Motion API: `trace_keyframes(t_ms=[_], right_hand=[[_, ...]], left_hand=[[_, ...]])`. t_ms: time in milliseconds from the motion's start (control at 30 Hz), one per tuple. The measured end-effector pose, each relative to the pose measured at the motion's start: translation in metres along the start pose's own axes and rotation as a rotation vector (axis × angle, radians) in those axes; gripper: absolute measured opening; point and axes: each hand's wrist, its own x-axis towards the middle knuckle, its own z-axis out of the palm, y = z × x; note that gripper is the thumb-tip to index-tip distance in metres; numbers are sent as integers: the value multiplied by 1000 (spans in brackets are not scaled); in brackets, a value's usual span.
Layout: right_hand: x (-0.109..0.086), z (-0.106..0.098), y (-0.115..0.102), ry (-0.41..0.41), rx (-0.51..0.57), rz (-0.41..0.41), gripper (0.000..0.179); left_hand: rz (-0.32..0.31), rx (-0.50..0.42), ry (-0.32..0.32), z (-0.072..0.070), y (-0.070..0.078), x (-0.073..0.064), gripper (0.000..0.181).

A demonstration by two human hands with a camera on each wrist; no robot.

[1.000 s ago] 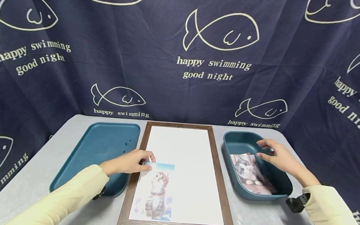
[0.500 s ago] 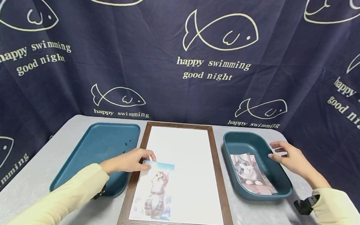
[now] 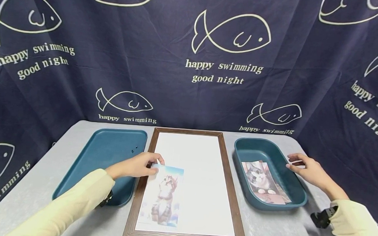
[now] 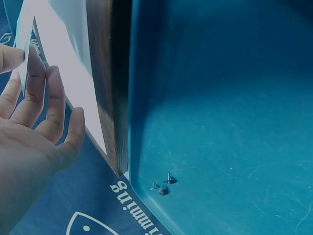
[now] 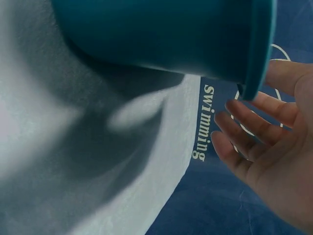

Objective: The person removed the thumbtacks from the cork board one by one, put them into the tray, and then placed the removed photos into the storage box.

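In the head view my left hand (image 3: 139, 164) pinches a cat picture (image 3: 164, 199) between thumb and fingers at its upper left corner. The left wrist view shows the picture's edge (image 4: 23, 44) between thumb and forefinger of that hand (image 4: 34, 112). Beneath the picture lies a white board with a brown wooden frame (image 3: 146, 195). My right hand (image 3: 313, 172) hovers by the right rim of a deep blue bin (image 3: 258, 205), fingers loosely bent and holding nothing. Whether it touches the rim I cannot tell. More cat pictures (image 3: 263, 182) lie inside the bin, partly overlapping.
A shallow blue tray (image 3: 109, 149) stands left of the frame, partly behind my left forearm. Small metal thumbtacks (image 4: 164, 186) lie in it. A grey tabletop (image 3: 266, 231) carries everything, and a dark blue fish-print curtain (image 3: 167, 41) hangs behind.
My right hand has moved right, from over the bin's inside to beside its right rim. My left hand has shifted slightly away from me, drawing the cat picture up the board.
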Motion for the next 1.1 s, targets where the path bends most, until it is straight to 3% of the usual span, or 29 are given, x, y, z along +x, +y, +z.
trace_keyframes(t_ms=[333,867,1100], right_hand=[[-2,3,5,-1,52,-44,31],[-3,4,6,-105,128,22,35],[-2,2,4,-177,176,88,40]], left_hand=[[-3,-30,25,-7,4,8,20],[-10,-9,112,-11,17,29,23],[-22,-7,146,-13,22,40,24]])
